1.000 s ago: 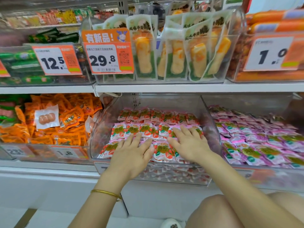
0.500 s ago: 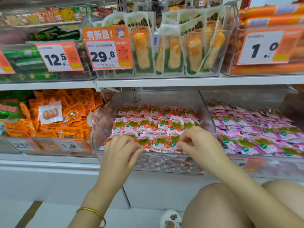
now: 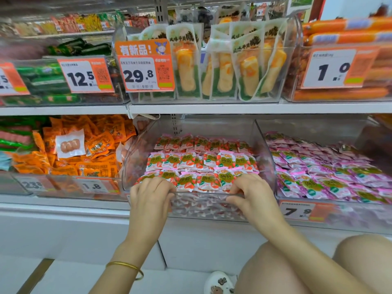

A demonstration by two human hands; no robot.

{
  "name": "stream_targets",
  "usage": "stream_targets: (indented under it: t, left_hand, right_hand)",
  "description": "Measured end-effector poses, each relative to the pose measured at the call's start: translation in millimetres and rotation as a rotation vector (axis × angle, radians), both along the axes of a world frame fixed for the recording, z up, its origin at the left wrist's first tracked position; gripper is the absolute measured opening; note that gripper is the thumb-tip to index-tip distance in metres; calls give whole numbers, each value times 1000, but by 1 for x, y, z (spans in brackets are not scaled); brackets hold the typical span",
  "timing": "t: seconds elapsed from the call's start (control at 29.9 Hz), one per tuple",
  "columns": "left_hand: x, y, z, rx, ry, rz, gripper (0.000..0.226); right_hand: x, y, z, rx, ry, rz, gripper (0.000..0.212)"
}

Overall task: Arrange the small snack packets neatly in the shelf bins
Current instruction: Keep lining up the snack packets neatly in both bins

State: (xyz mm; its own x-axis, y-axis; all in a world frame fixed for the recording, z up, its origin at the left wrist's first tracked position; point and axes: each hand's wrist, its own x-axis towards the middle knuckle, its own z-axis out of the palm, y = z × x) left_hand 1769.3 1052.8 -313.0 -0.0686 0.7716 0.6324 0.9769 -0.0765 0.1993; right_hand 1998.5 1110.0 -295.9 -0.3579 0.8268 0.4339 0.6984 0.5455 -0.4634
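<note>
Above the white shelf board [image 3: 212, 108] hang the 12.5 tag [image 3: 84, 75], the 29.8 tag [image 3: 146, 68] and the 1.0 tag [image 3: 333, 68]. Behind them are green sausages [image 3: 42, 81], upright pouches of yellow sticks [image 3: 250, 75] and stacked orange sausages [image 3: 343, 25]. Lower down hang the 1.8 tag [image 3: 95, 185] and the 7.9 tag [image 3: 301, 211]. A white shoe [image 3: 218, 282] shows at the bottom edge.

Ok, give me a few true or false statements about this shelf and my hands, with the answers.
1. The left hand and right hand both curl over the front rim of the clear bin of strawberry packets. True.
2. The gold bangle is on the right wrist. False: it is on the left.
3. The neighbouring bin on the right holds green packets. False: it holds purple packets.
4. The 29.8 price tag hangs on the shelf above. True.
</note>
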Motion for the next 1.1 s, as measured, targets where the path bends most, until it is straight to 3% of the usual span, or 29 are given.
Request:
stream_targets:
  t: [0.27,0.57,0.67,0.73,0.8,0.9,1.1]
  left_hand:
    - [-2,28,12,7,-22,-10,10]
    - [0,39,3,-108,-32,5,29]
    - [-2,37,6,-99,-1,-13,25]
    - [0,38,14,-41,5,-57,7]
    - [8,43,19,-102,44,-100,29]
    - [22,54,12,-296,133,-78,64]
    - [23,50,1,-389,157,-44,75]
  right_hand:
    - [-6,30,7,0,39,-33,22]
    - [-7,35,7,-184,-24,-72,24]
    - [-5,29,14,-175,-184,-90,17]
    - [-6,26,17,-54,-287,-127,22]
    - [-10,26,16,51,-294,-156,35]
    - [-20,30,6,-38,-392,-174,61]
    - [-18,17,0,-71,-503,-220,60]
